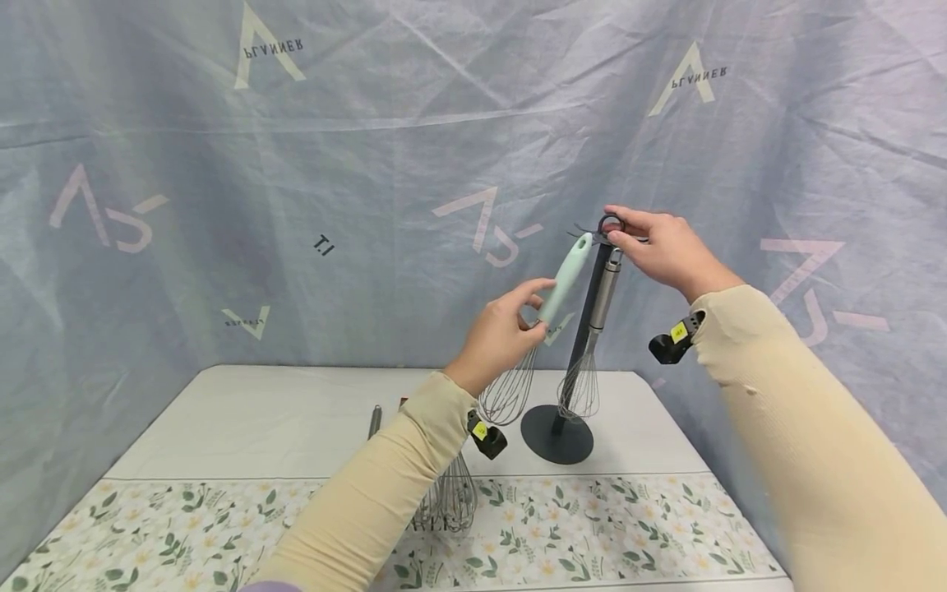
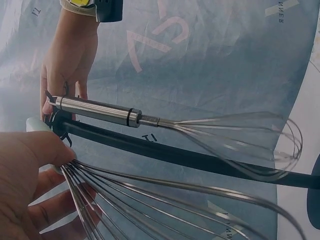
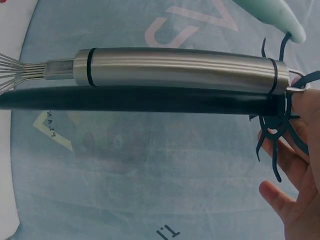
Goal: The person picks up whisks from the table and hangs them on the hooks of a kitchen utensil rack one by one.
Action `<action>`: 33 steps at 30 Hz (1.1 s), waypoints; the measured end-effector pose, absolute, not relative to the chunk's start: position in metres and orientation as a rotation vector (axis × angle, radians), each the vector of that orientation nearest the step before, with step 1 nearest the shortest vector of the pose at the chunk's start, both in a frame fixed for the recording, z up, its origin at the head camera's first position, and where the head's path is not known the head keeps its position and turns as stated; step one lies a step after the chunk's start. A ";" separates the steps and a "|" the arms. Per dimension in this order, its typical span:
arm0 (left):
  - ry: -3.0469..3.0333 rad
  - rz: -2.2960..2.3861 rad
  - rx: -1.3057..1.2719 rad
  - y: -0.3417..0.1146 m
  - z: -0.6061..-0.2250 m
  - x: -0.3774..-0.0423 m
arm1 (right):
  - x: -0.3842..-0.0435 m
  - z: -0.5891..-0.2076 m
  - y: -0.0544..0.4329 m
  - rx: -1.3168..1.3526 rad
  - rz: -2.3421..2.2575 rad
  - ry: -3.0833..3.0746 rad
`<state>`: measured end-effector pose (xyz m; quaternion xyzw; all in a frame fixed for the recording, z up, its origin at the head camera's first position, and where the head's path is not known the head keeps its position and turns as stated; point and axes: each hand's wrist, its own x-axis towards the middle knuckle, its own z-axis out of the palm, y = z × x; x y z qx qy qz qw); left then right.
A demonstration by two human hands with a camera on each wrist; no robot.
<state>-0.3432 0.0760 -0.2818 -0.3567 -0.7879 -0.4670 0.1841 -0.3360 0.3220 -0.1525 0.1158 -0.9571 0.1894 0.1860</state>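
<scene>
clock = head view, centred on the stand's round base. nearest: floral strip (image 1: 577,526) at 6 o'clock, across the near part of the white tabletop (image 1: 281,419). left sleeve (image 1: 370,497) between 8 and 9, right sleeve (image 1: 799,411) at 3. loose whisks (image 1: 457,493) lie at 8, partly hidden by left sleeve, exact count unclear. steel handle (image 1: 376,418) at 9, lower end covered by same sleeve. black mount with yellow tag on each wrist.

left hand (image 1: 503,325) at 11, thumb and fingers pinching green whisk (image 1: 565,288) low on its handle. green whisk is tilted, wires down toward 10, clear of tabletop, handle end up at 12 beside the hooks. right wrist view: a hook meets that end; cannot tell if it's through the hole.

stand (image 1: 580,345): dark, upright on tabletop. steel whisk (image 1: 602,300) hangs by its loop from a hook, at 1, wires down alongside the post. right hand (image 1: 669,251) also at 1, higher, fingers gripping top ring (image 1: 612,220) of stand.

farthest: grey-blue backdrop (image 1: 355,148) with letters, wrinkled, filling 9 through 3.
</scene>
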 end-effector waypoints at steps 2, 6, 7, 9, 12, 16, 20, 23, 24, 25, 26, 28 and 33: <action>-2.229 -1.318 -1.003 0.077 -0.282 -0.344 | -0.336 -0.151 0.323 0.350 0.522 -2.713; -2.237 -1.321 -0.996 0.079 -0.283 -0.346 | -0.336 -0.149 0.324 0.374 0.519 -2.741; -2.239 -1.323 -0.992 0.080 -0.283 -0.346 | -0.335 -0.148 0.324 0.375 0.520 -2.746; -2.238 -1.326 -0.983 0.082 -0.285 -0.347 | -0.335 -0.148 0.324 0.381 0.526 -2.752; -2.235 -1.318 -0.979 0.086 -0.287 -0.349 | -0.334 -0.147 0.325 0.393 0.526 -2.753; -2.217 -1.292 -0.979 0.090 -0.291 -0.350 | -0.332 -0.146 0.327 0.400 0.546 -2.764; -2.208 -1.305 -0.970 0.096 -0.296 -0.353 | -0.330 -0.146 0.328 0.414 0.625 -2.800; -2.211 -1.332 -0.968 0.100 -0.299 -0.354 | -0.329 -0.146 0.331 0.445 0.690 -2.812; -2.212 -1.337 -0.968 0.102 -0.301 -0.354 | -0.329 -0.147 0.332 0.457 0.698 -2.811; -2.210 -1.341 -0.969 0.103 -0.302 -0.355 | -0.329 -0.147 0.333 0.466 0.702 -2.806; -2.208 -1.342 -0.968 0.105 -0.303 -0.355 | -0.329 -0.147 0.334 0.473 0.705 -2.801; -2.196 -1.338 -0.971 0.108 -0.304 -0.356 | -0.330 -0.147 0.335 0.481 0.689 -2.792; -2.164 -1.322 -0.978 0.115 -0.310 -0.359 | -0.330 -0.145 0.334 0.493 0.636 -2.788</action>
